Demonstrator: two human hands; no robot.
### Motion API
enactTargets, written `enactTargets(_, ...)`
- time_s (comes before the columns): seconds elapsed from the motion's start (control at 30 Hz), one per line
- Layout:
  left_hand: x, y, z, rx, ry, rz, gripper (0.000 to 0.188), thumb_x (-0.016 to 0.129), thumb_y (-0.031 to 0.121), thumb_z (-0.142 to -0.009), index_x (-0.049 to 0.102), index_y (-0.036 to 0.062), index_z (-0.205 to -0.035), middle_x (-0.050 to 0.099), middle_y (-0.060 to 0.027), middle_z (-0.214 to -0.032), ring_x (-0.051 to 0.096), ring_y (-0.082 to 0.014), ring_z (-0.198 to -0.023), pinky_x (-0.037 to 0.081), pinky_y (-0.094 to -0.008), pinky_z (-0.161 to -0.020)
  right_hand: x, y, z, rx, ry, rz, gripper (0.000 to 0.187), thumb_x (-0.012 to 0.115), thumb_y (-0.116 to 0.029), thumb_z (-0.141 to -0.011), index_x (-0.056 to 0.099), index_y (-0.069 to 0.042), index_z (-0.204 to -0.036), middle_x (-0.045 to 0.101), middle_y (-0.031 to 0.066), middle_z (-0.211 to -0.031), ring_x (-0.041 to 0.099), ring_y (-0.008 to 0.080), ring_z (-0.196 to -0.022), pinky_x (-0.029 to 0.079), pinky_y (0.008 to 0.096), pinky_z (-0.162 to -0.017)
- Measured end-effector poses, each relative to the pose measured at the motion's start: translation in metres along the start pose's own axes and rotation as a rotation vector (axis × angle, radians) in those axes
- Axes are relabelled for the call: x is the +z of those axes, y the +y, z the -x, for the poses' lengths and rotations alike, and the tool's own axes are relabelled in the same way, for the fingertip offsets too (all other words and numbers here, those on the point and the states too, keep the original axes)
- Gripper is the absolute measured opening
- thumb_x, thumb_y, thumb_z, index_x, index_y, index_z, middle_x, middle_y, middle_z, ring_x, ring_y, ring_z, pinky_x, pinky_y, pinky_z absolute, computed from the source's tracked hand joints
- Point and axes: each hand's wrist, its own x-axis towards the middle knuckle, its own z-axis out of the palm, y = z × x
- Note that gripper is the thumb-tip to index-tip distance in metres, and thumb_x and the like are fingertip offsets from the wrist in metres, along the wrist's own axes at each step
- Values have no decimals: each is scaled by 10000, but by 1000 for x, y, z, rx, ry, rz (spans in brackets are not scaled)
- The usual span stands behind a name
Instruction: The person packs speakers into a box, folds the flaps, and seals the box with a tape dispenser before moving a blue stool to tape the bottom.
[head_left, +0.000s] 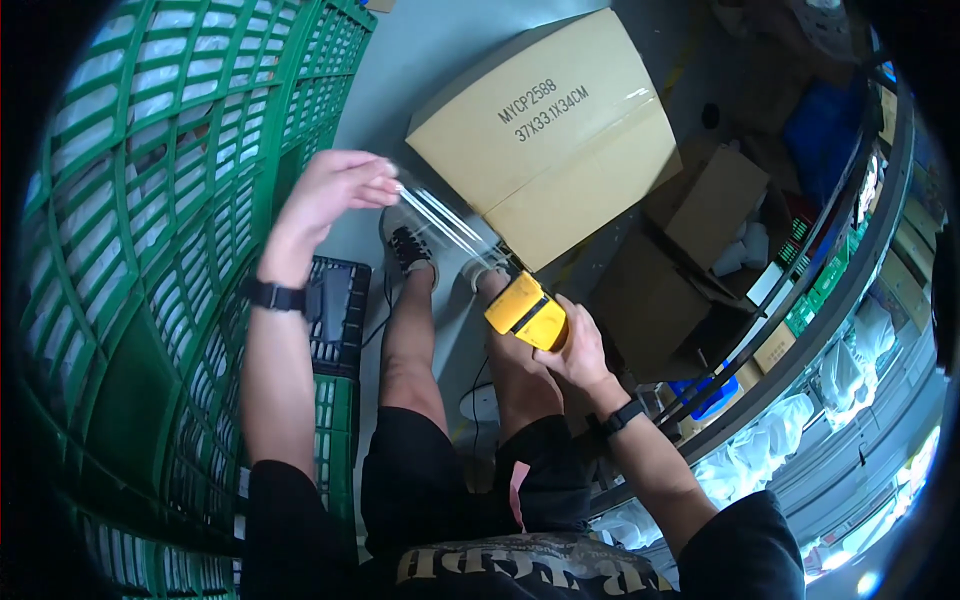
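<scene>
My right hand (580, 352) grips a yellow tape dispenser (540, 325), held over my right knee. From the dispenser a strip of clear packing tape (447, 222) stretches up and left to my left hand (342, 192), whose closed fingers pinch its far end. The tape is taut and shiny, and passes in front of the lower left side of a large closed cardboard box (545, 125) with dark printing. Where the strip nears the box, I cannot tell whether it touches.
Stacked green plastic crates (205, 120) holding pale bags rise along the left. A black crate (338, 330) stands by my left leg, a dark cable beside it. To the right lies an open cardboard box (665, 300); past a dark curved rail (835, 270) are white plastic bags (760, 440).
</scene>
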Motion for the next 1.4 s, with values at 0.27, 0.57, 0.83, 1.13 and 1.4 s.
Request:
enactTargets(0.27,-27,-6,-81,71,114,-196,346,633,344,-958,683,11,-1034,709,-76,-877,692,-140,-761,555,-259,-722,9,-21,-44,33,29,2,773,797,-269,-689,459,-30,-1342,585,194,-1026,606,385,-962,518,437,-860)
enactTargets(0.57,-46,-28,-134,47,124,-224,339,624,360,-967,683,28,-996,675,-19,-838,639,-91,-708,526,-234,-692,24,-26,-74,67,-4,7,786,796,-271,-699,448,-24,-1360,596,195,-1070,620,384,-968,528,429,-856)
enactTargets(0.83,-33,-56,-158,21,48,-152,291,585,313,-997,665,43,-927,601,14,-752,541,-72,-634,458,-223,-605,30,-21,-77,118,-27,-1,789,800,-256,-699,444,-11,-1360,598,203,-1092,625,385,-993,532,419,-861)
enactTargets(1.13,-30,-70,-164,136,41,-337,294,546,282,-1018,602,79,-813,508,41,-674,450,-66,-578,384,-232,-546,25,-28,-79,143,-26,-88,821,798,-220,-646,443,-17,-1358,589,204,-1008,600,385,-968,506,437,-881)
enactTargets(1.4,-26,-87,-178,221,89,-505,298,549,301,-1018,574,78,-823,477,50,-663,406,-50,-573,348,-244,-520,30,-22,-78,156,-8,-110,814,801,-209,-638,452,-17,-1348,595,205,-1026,606,388,-980,508,433,-887)
